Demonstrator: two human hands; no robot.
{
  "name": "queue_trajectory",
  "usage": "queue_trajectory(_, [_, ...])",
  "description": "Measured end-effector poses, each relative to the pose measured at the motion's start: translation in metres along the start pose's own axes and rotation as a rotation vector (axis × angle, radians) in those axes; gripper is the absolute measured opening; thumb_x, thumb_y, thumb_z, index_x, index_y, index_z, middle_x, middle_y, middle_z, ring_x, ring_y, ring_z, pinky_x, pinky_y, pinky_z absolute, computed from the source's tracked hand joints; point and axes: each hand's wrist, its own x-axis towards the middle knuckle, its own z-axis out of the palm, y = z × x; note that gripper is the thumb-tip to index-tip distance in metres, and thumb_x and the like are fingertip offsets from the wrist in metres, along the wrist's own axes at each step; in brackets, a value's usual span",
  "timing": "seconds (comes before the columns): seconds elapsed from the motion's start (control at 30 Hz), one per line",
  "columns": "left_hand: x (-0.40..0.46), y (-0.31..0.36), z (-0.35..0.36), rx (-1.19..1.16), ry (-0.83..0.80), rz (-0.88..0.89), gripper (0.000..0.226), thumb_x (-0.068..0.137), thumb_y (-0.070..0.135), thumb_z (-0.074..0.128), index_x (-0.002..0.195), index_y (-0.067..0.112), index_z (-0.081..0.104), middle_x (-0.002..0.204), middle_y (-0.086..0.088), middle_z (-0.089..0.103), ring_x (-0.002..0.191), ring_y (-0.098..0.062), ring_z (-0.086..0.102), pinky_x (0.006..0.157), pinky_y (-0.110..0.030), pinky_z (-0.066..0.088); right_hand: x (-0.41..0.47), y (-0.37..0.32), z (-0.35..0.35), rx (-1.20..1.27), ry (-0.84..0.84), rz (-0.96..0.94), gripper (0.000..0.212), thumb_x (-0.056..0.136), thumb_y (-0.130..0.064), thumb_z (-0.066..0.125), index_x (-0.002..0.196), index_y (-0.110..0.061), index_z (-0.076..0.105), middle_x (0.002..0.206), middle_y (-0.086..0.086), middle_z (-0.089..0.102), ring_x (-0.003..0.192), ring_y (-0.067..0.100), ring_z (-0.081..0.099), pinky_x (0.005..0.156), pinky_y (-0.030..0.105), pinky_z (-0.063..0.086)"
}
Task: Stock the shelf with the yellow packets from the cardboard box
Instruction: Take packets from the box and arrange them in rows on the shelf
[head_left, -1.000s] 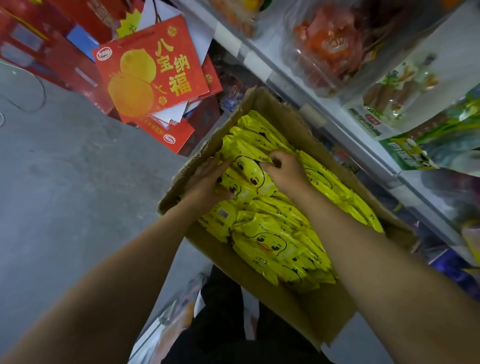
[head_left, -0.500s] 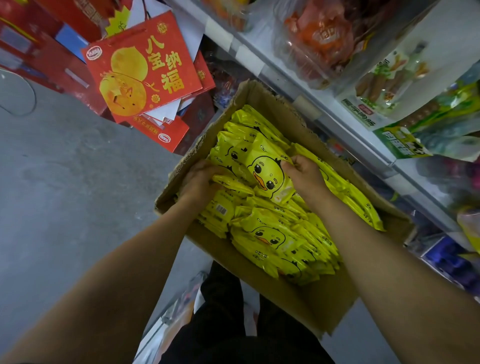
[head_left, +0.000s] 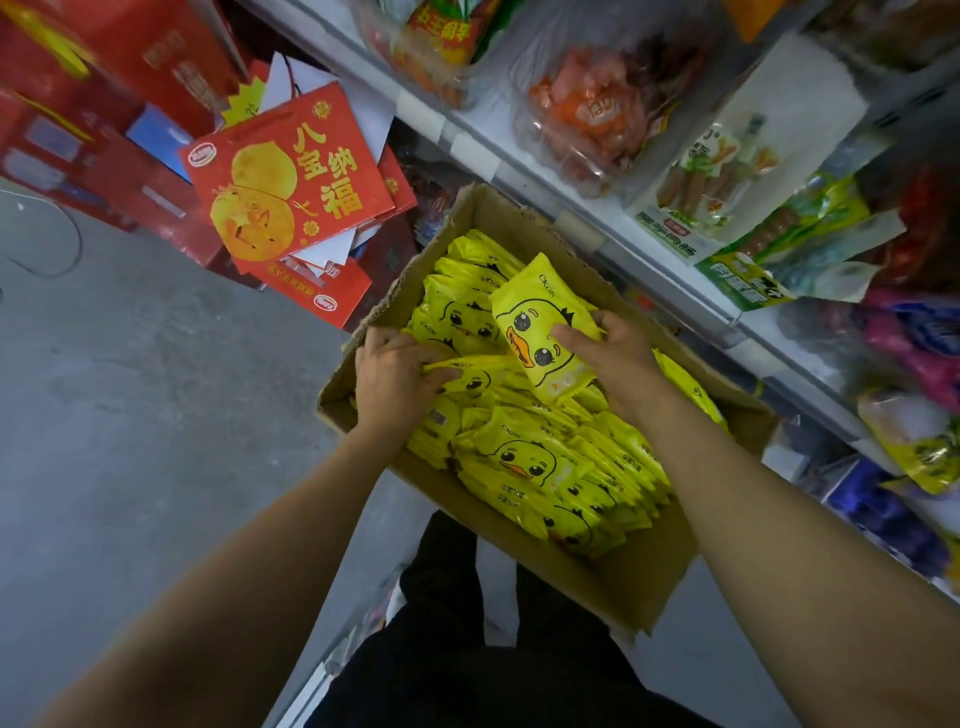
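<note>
**Around my feet and off to the side**

Red gift boxes (head_left: 291, 192) printed with gold characters lean in a heap to my left, on grey concrete floor (head_left: 130, 415). Clear bags of orange snacks (head_left: 592, 114) and sausage packs (head_left: 711, 192) sit to my right. My dark trousers (head_left: 467, 649) show below.

The cardboard box (head_left: 644, 587) is brown and open-topped, with a torn far rim, and sits just beside the white shelf (head_left: 519, 171), its long side along the shelf edge. Inside the box, yellow packets (head_left: 545, 488) printed with a cartoon duck face lie stacked in overlapping rows. One raised packet (head_left: 535, 327) is tilted face-up above the rows at the box's far end, seemingly lifted clear.
</note>
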Motion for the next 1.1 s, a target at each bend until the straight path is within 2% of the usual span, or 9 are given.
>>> queue_trajectory(0.07, [-0.004,0.007,-0.006,-0.107,-0.034,0.005,0.029,0.072,0.040,0.078,0.090,0.018,0.078,0.085,0.000,0.067,0.099,-0.025,0.049,0.083,-0.038,0.038,-0.014,-0.003,-0.006,0.025,-0.008,-0.004,0.067,0.062,-0.041,0.089,0.119,-0.016,0.064,0.105,0.002,0.076,0.095,0.022,0.073,0.091,0.048,0.056])
queue_trajectory(0.23, [-0.024,0.040,-0.027,-0.293,-0.099,0.019,0.028,0.079,0.036,0.075,0.095,0.014,0.074,0.100,-0.002,0.069,0.088,-0.018,0.065,0.075,-0.034,0.054,-0.051,-0.015,-0.028,0.143,0.005,-0.051,0.037,0.081,-0.020,0.079,0.116,-0.015,0.069,0.108,0.007,0.075,0.099,0.027,0.072,0.093,0.054,0.054])
queue_trajectory(0.33, [-0.040,0.065,-0.035,-0.318,-0.089,0.003,0.031,0.082,0.046,0.071,0.095,0.017,0.072,0.089,-0.001,0.072,0.080,-0.020,0.066,0.070,-0.031,0.052,-0.078,-0.032,-0.049,0.209,-0.006,-0.081,0.036,0.085,-0.016,0.075,0.119,-0.012,0.067,0.107,0.008,0.075,0.098,0.028,0.072,0.088,0.049,0.057])
queue_trajectory(0.47, [-0.068,0.116,-0.043,-0.316,-0.039,-0.005,0.031,0.087,0.045,0.066,0.098,0.016,0.069,0.088,-0.007,0.070,0.083,-0.024,0.064,0.071,-0.035,0.051,-0.121,-0.051,-0.086,0.240,-0.029,-0.186,0.029,0.089,-0.012,0.070,0.118,-0.011,0.066,0.097,0.002,0.077,0.084,0.018,0.074,0.065,0.031,0.060])
queue_trajectory(0.57, [-0.093,0.171,-0.046,-0.375,-0.017,-0.002,0.028,0.089,0.041,0.065,0.095,0.013,0.068,0.087,-0.013,0.068,0.089,-0.024,0.061,0.071,-0.031,0.044,-0.161,-0.056,-0.128,0.261,-0.027,-0.245,0.028,0.087,-0.016,0.072,0.114,-0.013,0.068,0.094,0.002,0.077,0.080,0.018,0.074,0.064,0.031,0.060])
queue_trajectory(0.67, [-0.122,0.229,-0.041,-0.440,-0.032,0.000,0.027,0.089,0.041,0.065,0.086,0.013,0.066,0.072,-0.013,0.062,0.077,-0.030,0.055,0.064,-0.032,0.038,-0.204,-0.057,-0.179,0.290,-0.021,-0.345,0.037,0.082,-0.020,0.075,0.117,-0.009,0.068,0.104,0.010,0.075,0.082,0.021,0.073,0.068,0.035,0.060])
queue_trajectory(0.87, [-0.172,0.342,-0.025,-0.879,-0.312,-0.129,0.033,0.083,0.035,0.073,0.102,0.010,0.066,0.085,-0.001,0.069,0.066,-0.011,0.062,0.054,-0.019,0.045,-0.287,-0.051,-0.291,0.321,0.054,-0.526,0.023,0.085,-0.023,0.073,0.105,-0.012,0.070,0.096,0.009,0.076,0.078,0.022,0.072,0.073,0.039,0.059])
queue_trajectory(1.0, [-0.194,0.412,-0.031,-0.994,-0.511,-0.016,0.015,0.087,0.016,0.067,0.101,0.013,0.067,0.087,-0.004,0.075,0.068,-0.013,0.071,0.055,-0.025,0.056,-0.330,-0.050,-0.353,0.364,0.127,-0.621,0.035,0.075,-0.026,0.076,0.105,-0.009,0.069,0.092,0.009,0.077,0.075,0.020,0.073,0.065,0.034,0.060])
queue_trajectory(1.1, [-0.197,0.458,-0.041,-0.933,-0.537,0.124,0.018,0.085,0.007,0.068,0.103,0.009,0.068,0.086,-0.006,0.075,0.071,-0.017,0.071,0.063,-0.029,0.059,-0.353,-0.059,-0.388,0.377,0.165,-0.687,0.021,0.085,-0.018,0.072,0.104,-0.011,0.069,0.093,0.007,0.077,0.076,0.019,0.073,0.066,0.033,0.060])
